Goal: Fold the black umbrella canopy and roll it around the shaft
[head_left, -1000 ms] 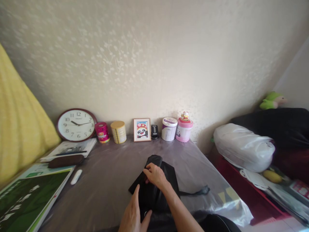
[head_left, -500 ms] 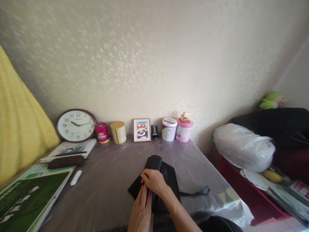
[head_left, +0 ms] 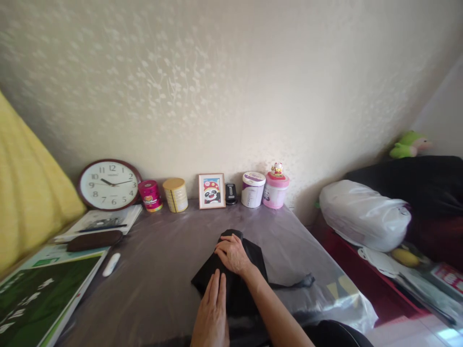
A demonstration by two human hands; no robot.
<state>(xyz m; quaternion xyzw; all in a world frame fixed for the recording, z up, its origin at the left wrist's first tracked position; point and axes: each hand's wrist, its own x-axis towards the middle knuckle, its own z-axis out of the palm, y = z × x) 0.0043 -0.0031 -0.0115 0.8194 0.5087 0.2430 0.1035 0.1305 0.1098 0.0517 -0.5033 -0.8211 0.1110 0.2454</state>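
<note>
A folded black fabric item (head_left: 249, 289) with a slight sheen lies on the table in front of me; its exact kind I cannot make out. My left hand (head_left: 212, 303) rests flat on its near left part, fingers stretched out and held side by side. Higher up, my right hand (head_left: 233, 255) lies over the raised folded part at the top, its fingers spread and pressing down on the fabric. From the item's right side a thin dark strap (head_left: 289, 285) runs out over the tabletop and ends in a bunched tip.
A grey plastic-covered table (head_left: 155, 270) carries books (head_left: 47, 299), a brown case (head_left: 94, 240) and a white stick-like object (head_left: 111, 264) on the left. Along the wall stand a clock (head_left: 109, 185), tins (head_left: 175, 195), a picture frame (head_left: 211, 192) and tubs (head_left: 253, 190). A white bag (head_left: 363, 214) lies right.
My right hand has moved up the fabric, away from my left fingertips, and its fingers have spread. My left hand stays nearly in place. The view has shifted slightly.
</note>
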